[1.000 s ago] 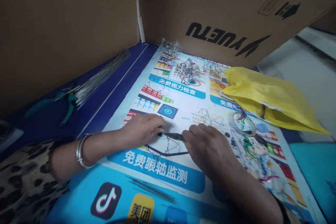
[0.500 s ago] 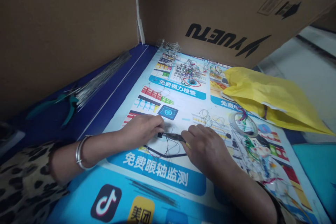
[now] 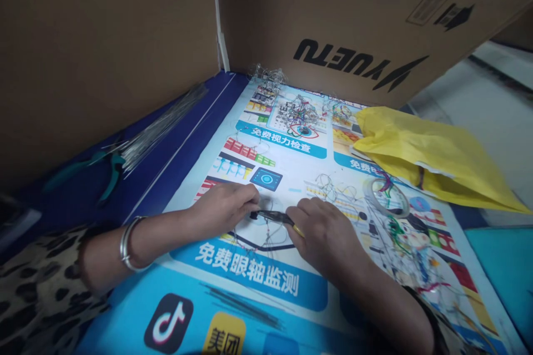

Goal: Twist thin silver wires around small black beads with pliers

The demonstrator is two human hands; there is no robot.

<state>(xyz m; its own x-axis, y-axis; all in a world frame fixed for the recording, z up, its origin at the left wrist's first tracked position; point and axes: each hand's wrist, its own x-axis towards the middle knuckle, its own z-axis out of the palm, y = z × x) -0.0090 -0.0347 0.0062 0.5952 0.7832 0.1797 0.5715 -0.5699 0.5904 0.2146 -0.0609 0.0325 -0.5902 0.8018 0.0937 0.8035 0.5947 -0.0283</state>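
My right hand (image 3: pixel 325 233) is wrapped around long-nose pliers (image 3: pixel 272 216), whose dark jaws point left and whose handle shows yellow. Close to the jaw tips, the fingers of my left hand (image 3: pixel 227 205) are pinched together. What they grip is too small and too hidden to name. A small dark piece (image 3: pixel 254 214) shows between those fingers and the plier tips. Thin wires (image 3: pixel 268 236) spread over the printed sheet just below the pliers.
Teal-handled pliers (image 3: pixel 110 177) and a bundle of straight wires (image 3: pixel 158 130) lie at left. Tangled wire (image 3: pixel 302 111) sits at the back. At right are a tape roll (image 3: pixel 403 208), a yellow bag (image 3: pixel 433 150) and colored wires (image 3: pixel 400 233). Cardboard (image 3: pixel 266 11) stands behind.
Both hands keep almost the same place. The pliers have turned slightly in my right hand, so more of the yellow handle shows.
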